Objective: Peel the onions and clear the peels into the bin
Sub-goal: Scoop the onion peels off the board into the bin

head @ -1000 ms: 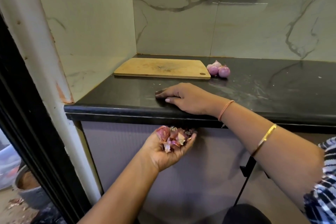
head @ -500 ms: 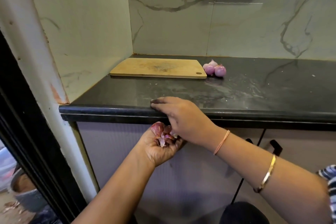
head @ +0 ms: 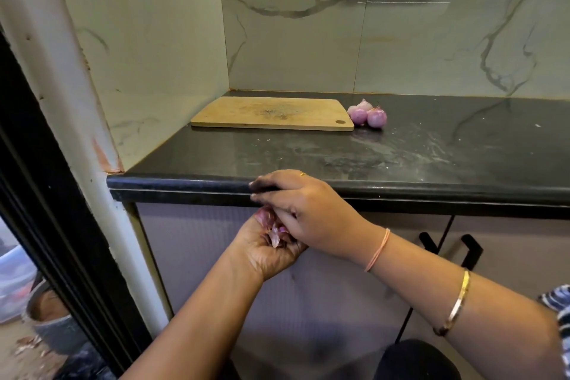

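The left hand [head: 268,253] is cupped palm-up well in front of the board [head: 271,112], just under the front edge of the worktop [head: 431,157]. Its grip is half closed, fingers curled loosely round a small heap of peels [head: 273,233]. The right hand [head: 308,210] lies across that edge right above it. Its fingers are stretched out flat and its grip is slack, holding nothing, while its heel and thumb come down onto the peels. Three peeled onions [head: 367,114] sit together touching the board's right end.

This looks like the gathering step, with scraps being brushed off the edge into the waiting palm.

The main risk is spillage. The peels are light and dry and the cup is shallow, so a hard sweep or a tilt of the left wrist would send some over the fingers and down in front of the cupboards. Tiny flecks on the worktop in front of the board could also be missed.

A grey tub [head: 52,327] shows far to the board's left and lower, past a dark door frame. Whether it is the bin I cannot tell. If it is, the carry there is long enough to shed scraps unless the right hand covers the heap.
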`<state>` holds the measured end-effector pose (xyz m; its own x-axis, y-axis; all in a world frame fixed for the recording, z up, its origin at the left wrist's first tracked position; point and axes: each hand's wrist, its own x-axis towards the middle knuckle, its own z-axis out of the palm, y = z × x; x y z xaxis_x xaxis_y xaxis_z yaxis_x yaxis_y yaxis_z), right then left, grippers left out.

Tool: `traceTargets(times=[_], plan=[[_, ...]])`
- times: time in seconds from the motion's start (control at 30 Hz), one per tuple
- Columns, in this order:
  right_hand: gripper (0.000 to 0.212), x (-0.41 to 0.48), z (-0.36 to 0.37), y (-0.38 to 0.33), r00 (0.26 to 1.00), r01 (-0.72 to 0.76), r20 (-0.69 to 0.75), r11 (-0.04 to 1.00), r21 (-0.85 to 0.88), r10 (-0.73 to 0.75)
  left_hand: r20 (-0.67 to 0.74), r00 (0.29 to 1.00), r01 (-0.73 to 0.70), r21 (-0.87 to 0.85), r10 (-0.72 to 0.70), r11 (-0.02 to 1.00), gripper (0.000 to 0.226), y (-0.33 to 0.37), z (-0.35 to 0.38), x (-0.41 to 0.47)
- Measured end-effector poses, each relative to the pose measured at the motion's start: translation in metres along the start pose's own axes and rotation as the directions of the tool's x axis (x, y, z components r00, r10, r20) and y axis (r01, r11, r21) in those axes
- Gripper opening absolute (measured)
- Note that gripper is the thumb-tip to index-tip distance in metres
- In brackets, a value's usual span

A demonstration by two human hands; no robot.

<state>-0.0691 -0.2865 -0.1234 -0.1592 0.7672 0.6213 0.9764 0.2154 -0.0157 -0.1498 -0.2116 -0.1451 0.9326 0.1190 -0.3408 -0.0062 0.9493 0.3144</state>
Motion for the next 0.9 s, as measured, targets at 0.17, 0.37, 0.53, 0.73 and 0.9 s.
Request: traceTargets(times=[0.17,0.37,0.53,0.73,0.9], plan=[[0.032,0.016,-0.016,0.001,0.981,-0.164,-0.066,0.962,0.219,0.182,0.033,0.998,-0.061,0.063,0.059,0.996,0.037,-0.001,0.007,-0.008],[0.039,0.060,-0.028,0.037,0.797,-0.597,0.312,0.754,0.274,0.518,-0.063,0.996,-0.057,0.067,0.062,0.996,0.042,0.001,0.009,-0.011],[0.060,0.085,-0.012,0.059,0.649,-0.633,0.541,0.774,-0.004,0.534,-0.057,0.996,-0.060,0.039,0.062,0.997,0.039,0.001,0.009,-0.012],[0.053,0.090,-0.008,0.053,0.670,-0.557,0.581,0.830,-0.020,0.463,-0.073,0.996,-0.055,0.031,0.058,0.998,0.038,0.001,0.007,-0.012],[0.050,0.064,-0.022,0.034,0.728,-0.470,0.588,0.881,0.054,0.352,-0.083,0.995,-0.052,0.026,0.054,0.998,0.038,0.003,0.008,-0.014]])
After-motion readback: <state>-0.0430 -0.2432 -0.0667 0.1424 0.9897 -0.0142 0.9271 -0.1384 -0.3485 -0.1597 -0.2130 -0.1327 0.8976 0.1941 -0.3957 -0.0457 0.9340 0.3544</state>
